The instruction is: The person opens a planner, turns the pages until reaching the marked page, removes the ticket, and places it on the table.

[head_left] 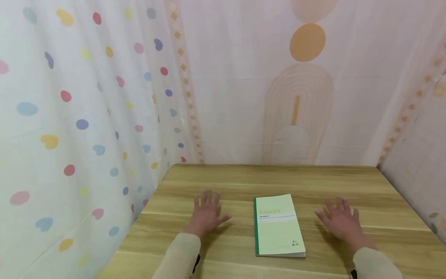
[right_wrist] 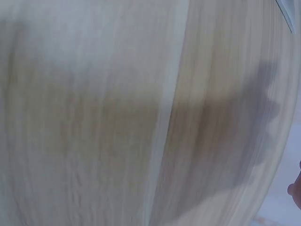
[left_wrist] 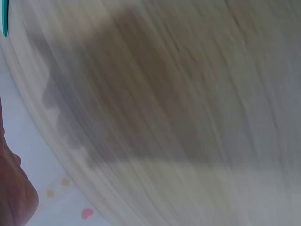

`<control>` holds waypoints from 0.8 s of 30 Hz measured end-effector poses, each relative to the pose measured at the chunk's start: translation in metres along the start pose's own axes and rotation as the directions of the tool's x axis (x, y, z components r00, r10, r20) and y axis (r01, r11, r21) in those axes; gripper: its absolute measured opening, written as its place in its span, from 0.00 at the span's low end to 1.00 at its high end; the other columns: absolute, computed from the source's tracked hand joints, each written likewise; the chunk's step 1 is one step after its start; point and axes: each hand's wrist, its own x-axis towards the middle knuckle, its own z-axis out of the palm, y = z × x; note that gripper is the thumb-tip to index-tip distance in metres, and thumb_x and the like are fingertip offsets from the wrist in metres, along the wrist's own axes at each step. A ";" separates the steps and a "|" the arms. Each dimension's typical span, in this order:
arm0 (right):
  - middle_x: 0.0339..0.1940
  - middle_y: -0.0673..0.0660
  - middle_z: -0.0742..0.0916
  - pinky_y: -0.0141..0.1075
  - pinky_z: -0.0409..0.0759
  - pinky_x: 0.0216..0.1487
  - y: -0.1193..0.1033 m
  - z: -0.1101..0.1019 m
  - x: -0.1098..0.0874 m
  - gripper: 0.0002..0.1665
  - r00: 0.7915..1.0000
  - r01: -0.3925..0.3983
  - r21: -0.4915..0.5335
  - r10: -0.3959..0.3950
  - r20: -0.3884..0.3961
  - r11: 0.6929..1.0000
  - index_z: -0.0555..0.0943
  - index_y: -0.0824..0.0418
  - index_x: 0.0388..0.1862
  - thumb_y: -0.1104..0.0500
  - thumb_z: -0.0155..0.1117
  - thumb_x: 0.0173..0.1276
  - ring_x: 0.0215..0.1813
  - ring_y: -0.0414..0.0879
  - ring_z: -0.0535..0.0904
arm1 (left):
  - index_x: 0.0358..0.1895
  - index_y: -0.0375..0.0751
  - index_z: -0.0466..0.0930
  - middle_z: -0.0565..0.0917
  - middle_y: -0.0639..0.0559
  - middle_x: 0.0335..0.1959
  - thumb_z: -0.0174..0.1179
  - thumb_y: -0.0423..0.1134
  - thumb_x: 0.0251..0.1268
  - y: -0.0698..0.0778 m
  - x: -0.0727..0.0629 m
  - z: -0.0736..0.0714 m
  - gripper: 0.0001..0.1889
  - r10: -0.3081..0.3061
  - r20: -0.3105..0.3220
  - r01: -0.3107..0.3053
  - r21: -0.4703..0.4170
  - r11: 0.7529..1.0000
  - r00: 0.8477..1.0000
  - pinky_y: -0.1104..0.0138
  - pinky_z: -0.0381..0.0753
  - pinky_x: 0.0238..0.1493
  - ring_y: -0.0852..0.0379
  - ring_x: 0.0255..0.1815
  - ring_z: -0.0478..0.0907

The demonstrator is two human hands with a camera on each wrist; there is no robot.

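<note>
A closed notebook [head_left: 278, 232] with a pale green cover, a dark green spine and the word Gambit lies on the wooden table. To its left is my left hand [head_left: 206, 215], palm down with fingers spread and nothing held. My right hand [head_left: 341, 223] is on the other side, fingers spread too, also holding nothing. Both hands are apart from the notebook. In the left wrist view, part of the left hand [left_wrist: 16, 188] shows at the lower left edge, with its shadow on the wood. Only a fingertip [right_wrist: 295, 190] enters the right wrist view at the right edge.
The wood-grain table [head_left: 223, 178] reaches back to a pale curtain [head_left: 230, 97] with an arch print. A dotted curtain [head_left: 104, 116] hangs along the left side, and another light cloth [head_left: 425, 155] lines the right.
</note>
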 end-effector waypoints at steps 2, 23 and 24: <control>0.71 0.86 0.50 0.79 0.35 0.61 -0.002 0.003 0.001 0.46 1.000 0.004 -0.001 -0.004 -0.012 1.000 0.59 0.75 0.73 0.36 0.42 0.79 0.71 0.82 0.40 | 0.77 0.38 0.57 0.51 0.27 0.76 0.53 0.71 0.63 0.005 0.002 0.003 0.49 0.012 0.002 -0.012 -0.021 1.000 1.000 0.34 0.38 0.71 0.32 0.78 0.42; 0.71 0.84 0.58 0.70 0.50 0.68 -0.044 0.038 0.002 0.39 1.000 0.000 0.149 0.001 -0.003 0.989 0.64 0.74 0.72 0.42 0.42 0.81 0.72 0.80 0.51 | 0.78 0.42 0.55 0.51 0.35 0.78 0.48 0.74 0.64 0.057 -0.004 0.027 0.49 0.091 0.117 -0.066 -0.208 0.976 0.989 0.40 0.41 0.74 0.38 0.79 0.44; 0.71 0.84 0.58 0.70 0.50 0.68 -0.045 0.040 0.002 0.39 1.000 -0.001 0.156 0.002 -0.005 0.988 0.64 0.73 0.72 0.42 0.42 0.81 0.72 0.80 0.52 | 0.79 0.42 0.55 0.52 0.35 0.79 0.48 0.75 0.64 0.059 -0.005 0.028 0.50 0.095 0.126 -0.066 -0.215 0.974 0.987 0.40 0.41 0.74 0.38 0.80 0.43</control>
